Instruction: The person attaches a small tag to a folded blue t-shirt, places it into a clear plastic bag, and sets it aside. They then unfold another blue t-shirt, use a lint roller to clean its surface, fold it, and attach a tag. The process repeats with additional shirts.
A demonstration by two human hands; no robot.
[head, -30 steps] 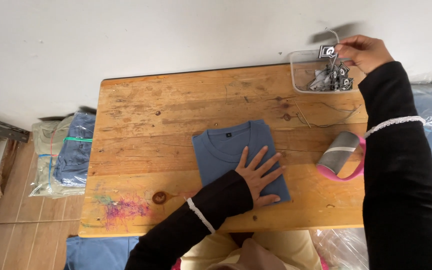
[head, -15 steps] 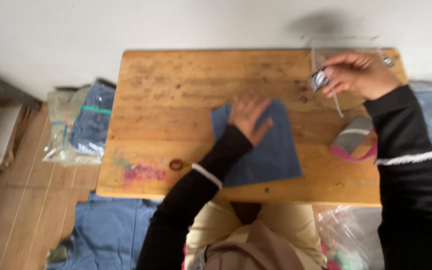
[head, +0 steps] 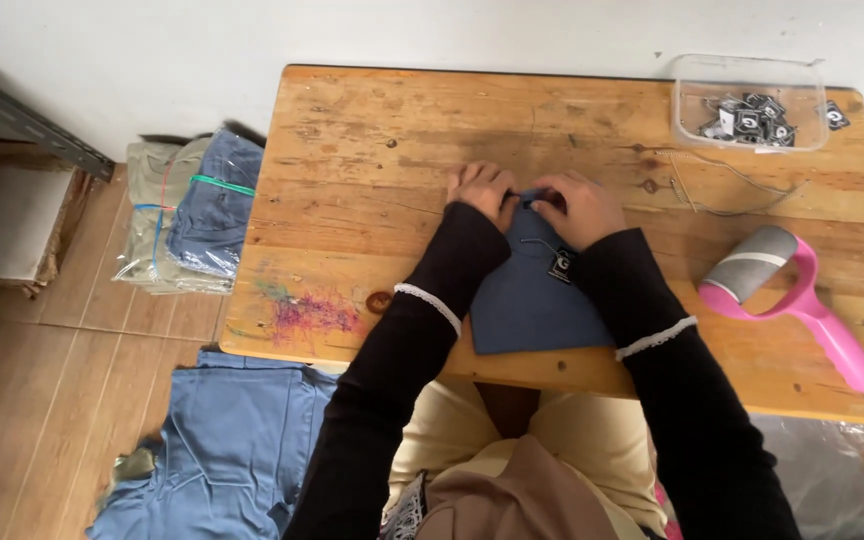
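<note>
Near the middle of the wooden bench (head: 352, 180), a folded blue garment (head: 527, 300) lay flat with its lower edge toward the near edge where the person sat, so that its neckline end faced away and both hands could meet over it. The left hand (head: 485, 190) was curled, fingers bent down onto the top edge of the cloth, apparently pinning it in place. The right hand (head: 577, 208) was likewise closed in a pinch just beside it, fingertips touching the same spot at the neckline; what exactly sat between the fingers was too small to tell. A small dark tag (head: 561, 264) on a thin string rested on the garment just below the right hand, its string running up toward the fingers, which suggested the pinch was about fixing it at the collar.

At the far right corner stood a clear plastic tub (head: 749, 75) holding more dark tags, within easy reach of the right arm. A loose thread (head: 727, 185) lay on the wood below it. Toward the right edge a pink lint roller (head: 797, 295) lay on its side, handle pointing to the near right corner, set clear of the cloth. Off the left edge, bagged folded clothes (head: 187, 215) sat on the floor, and a blue cloth (head: 217, 440) was spread on the floor by the near left corner.
</note>
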